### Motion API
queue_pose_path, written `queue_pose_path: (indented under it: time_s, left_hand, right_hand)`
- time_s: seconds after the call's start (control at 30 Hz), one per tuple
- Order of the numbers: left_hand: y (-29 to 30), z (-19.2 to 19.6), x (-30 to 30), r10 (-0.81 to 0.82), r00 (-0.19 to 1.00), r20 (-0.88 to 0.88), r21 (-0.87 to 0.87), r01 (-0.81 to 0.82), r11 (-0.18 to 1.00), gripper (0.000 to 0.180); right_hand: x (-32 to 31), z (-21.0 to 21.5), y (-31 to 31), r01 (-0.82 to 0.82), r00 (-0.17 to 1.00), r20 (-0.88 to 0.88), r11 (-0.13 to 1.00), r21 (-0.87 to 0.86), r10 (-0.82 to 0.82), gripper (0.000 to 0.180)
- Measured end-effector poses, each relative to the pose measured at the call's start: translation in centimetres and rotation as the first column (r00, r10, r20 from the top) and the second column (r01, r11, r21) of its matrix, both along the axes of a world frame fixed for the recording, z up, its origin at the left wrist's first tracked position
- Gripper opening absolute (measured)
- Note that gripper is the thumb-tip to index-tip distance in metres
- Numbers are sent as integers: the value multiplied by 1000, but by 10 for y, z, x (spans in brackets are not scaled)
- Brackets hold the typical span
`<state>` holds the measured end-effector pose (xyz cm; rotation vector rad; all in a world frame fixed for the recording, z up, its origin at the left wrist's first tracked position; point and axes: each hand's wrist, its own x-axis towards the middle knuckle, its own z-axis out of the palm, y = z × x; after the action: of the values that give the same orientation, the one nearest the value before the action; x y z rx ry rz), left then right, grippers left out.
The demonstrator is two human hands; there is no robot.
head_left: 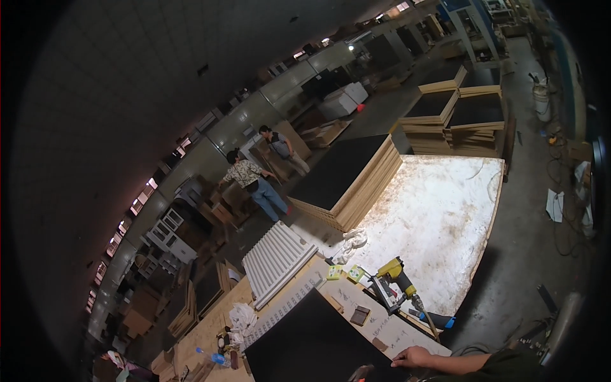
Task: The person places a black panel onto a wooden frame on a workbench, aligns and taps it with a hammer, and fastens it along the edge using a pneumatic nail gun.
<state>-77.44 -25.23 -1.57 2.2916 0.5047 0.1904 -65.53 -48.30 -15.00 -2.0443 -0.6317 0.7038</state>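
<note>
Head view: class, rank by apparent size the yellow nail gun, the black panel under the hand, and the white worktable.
1. White worktable
2. Black panel, though nearness to the camera enlarges it
3. Yellow nail gun

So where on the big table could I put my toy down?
The pale tabletop is bare between the stack of dark panels and the yellow nail gun. Near the right hand it is crowded: black board, small boxes.
</note>
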Motion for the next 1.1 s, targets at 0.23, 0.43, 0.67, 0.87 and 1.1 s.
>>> queue_pose_path:
  time_s: [0.23, 0.43, 0.67, 0.87, 1.1]
  left_hand:
    - [-3, 6, 2, 9, 1000, 2, -5, -9, 1000, 37]
    - [-3, 8, 1, 22, 1000, -9, -10, -22, 1000, 37]
    - [-5, 12, 1, 32, 999, -15, -12, -32, 999, 36]
    - [-9, 20, 9, 17, 1000, 15, 42, -17, 999, 36]
    - [58, -10, 82, 235, 967, -102, 348, -187, 919, 41]
  right_hand:
    - [-13, -4, -13, -76, 994, 78, 997, -5, 76, 45]
    - [-15, -10, -16, -132, 990, 44, 991, -34, 134, 47]
    - [-3, -7, -15, -156, 987, -48, 988, 1, 156, 50]
    - [39, 8, 25, 169, 967, 149, 956, 240, -208, 59]
    - [69, -20, 111, 198, 836, 417, 906, 375, -356, 52]
